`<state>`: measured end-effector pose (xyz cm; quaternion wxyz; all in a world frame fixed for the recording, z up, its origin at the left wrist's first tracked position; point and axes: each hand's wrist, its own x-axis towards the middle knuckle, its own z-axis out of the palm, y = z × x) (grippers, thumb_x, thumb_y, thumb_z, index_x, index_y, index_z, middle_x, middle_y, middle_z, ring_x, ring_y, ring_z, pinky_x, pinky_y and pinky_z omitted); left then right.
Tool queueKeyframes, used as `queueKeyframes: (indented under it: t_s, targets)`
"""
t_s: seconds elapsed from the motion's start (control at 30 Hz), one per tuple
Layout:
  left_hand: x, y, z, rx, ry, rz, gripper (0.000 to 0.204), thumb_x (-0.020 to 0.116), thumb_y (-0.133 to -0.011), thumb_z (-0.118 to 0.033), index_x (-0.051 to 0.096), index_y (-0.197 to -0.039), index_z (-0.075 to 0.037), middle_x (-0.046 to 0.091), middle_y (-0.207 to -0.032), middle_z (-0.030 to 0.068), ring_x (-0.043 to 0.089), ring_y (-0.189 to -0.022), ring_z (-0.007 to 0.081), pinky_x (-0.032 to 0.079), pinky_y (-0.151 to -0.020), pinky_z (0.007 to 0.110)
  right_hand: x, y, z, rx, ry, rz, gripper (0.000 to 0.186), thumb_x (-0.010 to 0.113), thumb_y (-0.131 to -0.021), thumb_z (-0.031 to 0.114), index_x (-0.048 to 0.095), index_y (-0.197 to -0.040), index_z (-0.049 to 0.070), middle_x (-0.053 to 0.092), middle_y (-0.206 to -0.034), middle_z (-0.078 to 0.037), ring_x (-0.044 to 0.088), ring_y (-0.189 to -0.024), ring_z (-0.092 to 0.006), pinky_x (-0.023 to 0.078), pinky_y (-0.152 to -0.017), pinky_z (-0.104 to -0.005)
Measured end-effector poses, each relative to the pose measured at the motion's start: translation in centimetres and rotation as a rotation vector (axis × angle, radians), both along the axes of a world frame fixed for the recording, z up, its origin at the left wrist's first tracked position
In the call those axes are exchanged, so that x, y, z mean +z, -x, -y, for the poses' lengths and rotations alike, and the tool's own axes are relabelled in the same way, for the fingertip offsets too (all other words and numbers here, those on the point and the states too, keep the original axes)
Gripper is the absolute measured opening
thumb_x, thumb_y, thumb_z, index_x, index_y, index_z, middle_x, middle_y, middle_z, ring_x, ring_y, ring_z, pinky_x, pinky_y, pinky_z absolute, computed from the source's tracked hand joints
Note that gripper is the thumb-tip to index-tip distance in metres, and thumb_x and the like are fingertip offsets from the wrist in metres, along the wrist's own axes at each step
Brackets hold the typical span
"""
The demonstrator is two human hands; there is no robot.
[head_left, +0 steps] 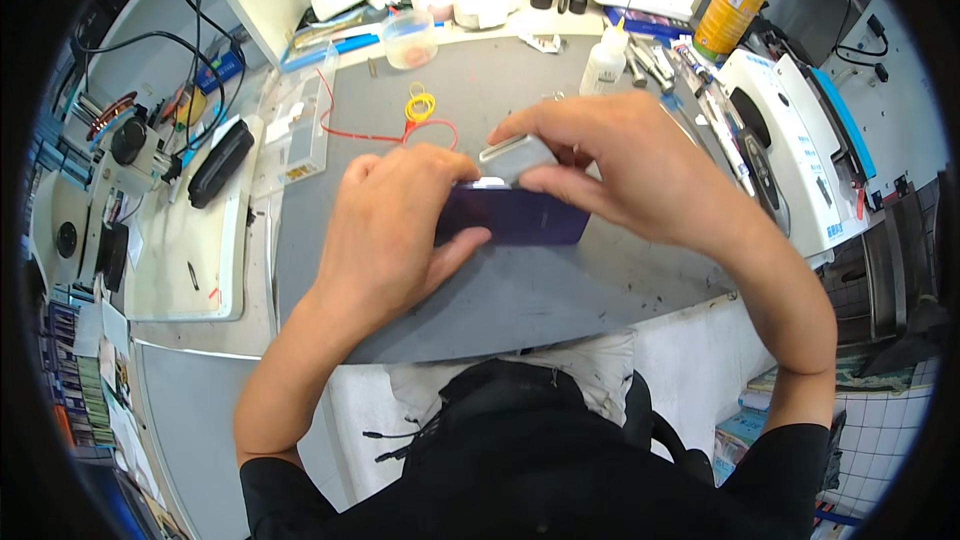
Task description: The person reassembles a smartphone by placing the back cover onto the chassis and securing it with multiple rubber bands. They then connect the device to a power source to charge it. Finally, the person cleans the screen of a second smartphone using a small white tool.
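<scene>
My left hand (385,225) is closed on a flat, dark purple slab like a smartphone (530,217), thumb on its near face. The slab stands on its long edge over the grey mat, tilted a little. Between the thumb and fingers of my right hand (625,165) is a small grey rounded block (517,158) with a pale, ridged end. It sits just above the slab's top edge, close to my left fingertips. A small whitish bit shows at that edge; whether the block touches it I cannot tell.
Beyond my hands on the grey mat (480,315) lie a yellow wire coil (420,102) and a red wire (345,130). A clear cup (408,40) and a white dropper bottle (605,62) stand farther back. A yellow spray can (735,5) and tools line the right side.
</scene>
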<state>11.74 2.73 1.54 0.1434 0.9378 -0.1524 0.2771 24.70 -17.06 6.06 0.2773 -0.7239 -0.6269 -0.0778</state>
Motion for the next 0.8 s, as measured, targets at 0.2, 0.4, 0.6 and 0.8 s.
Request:
queueKeyframes:
  t_s: [0.2,0.4,0.6,0.8]
  targets:
    - [1.7,-0.7,0.8,-0.013,0.045,-0.073,0.042,0.078,-0.079,-0.029,0.060,-0.110,-0.008,0.063,-0.086,0.0077,0.062,-0.075,0.0282,0.047,-0.068,0.040,-0.3,0.7,1.6,-0.054,-0.030,-0.186,0.042,0.077,-0.082,0.011,0.064,-0.122,0.010,0.064,-0.088,-0.005,0.064,-0.074,-0.0176,0.055,-0.068,-0.0283]
    - [2.2,-0.4,0.9,0.006,0.156,-0.197,0.020,0.075,-0.081,-0.016,0.067,-0.098,-0.009,0.065,-0.085,0.0077,0.064,-0.077,0.0279,0.050,-0.066,0.037,-0.1,-1.2,6.2,-0.279,0.022,-0.192,0.024,0.073,-0.086,0.009,0.070,-0.109,0.007,0.069,-0.087,-0.004,0.065,-0.079,-0.0138,0.051,-0.065,-0.0261]
    - [2.8,-0.4,-0.3,0.052,0.203,-0.177,0.021,0.076,-0.078,-0.008,0.067,-0.096,-0.003,0.065,-0.087,0.0105,0.062,-0.075,0.0288,0.050,-0.067,0.034,0.3,-9.5,12.8,-0.808,0.057,-0.021,0.017,0.066,-0.090,0.016,0.074,-0.100,0.005,0.073,-0.091,-0.012,0.068,-0.078,-0.0263,0.053,-0.071,-0.0347]
    - [2.9,-0.7,-0.7,0.056,0.173,-0.202,0.023,0.076,-0.078,-0.006,0.065,-0.098,-0.001,0.064,-0.086,0.0109,0.061,-0.072,0.0252,0.048,-0.066,0.031,-2.3,-13.3,12.1,-0.636,0.413,0.257,0.019,0.071,-0.087,0.017,0.075,-0.105,0.016,0.065,-0.098,-0.004,0.064,-0.092,-0.0224,0.052,-0.078,-0.0354]
